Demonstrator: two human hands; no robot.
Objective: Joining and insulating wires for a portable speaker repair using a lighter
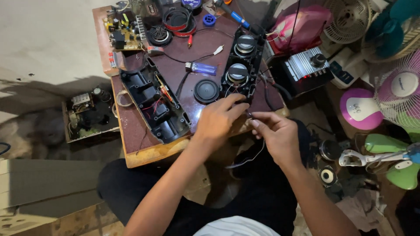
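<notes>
We've got both hands working right at the near edge of the desk [131, 126]. Our left hand [217, 119] rests fingers-down by the bottom end of the black speaker panel [242, 63], fingertips curled toward the thin wires [247, 162] there, probably just steadying things. Our right hand [276, 133] is pinching the end of those wires between thumb and forefinger; the loose grey length droops down off the desk edge toward our lap. Holding them close to the panel makes sense, since the leads look short and seem to run out of its lower end.

The panel itself lies face up with two round drivers showing, angled away from us. To its left sits a loose black round cap [206, 91], and further left the other half of the housing [154, 102] lies open side up, red wiring visible inside. A blue lighter [202, 68] is in the middle of the desk, within easy reach. A green circuit board [123, 31] sits at the far left corner, out of the way. Fans [396, 94] crowd the floor on the right.
</notes>
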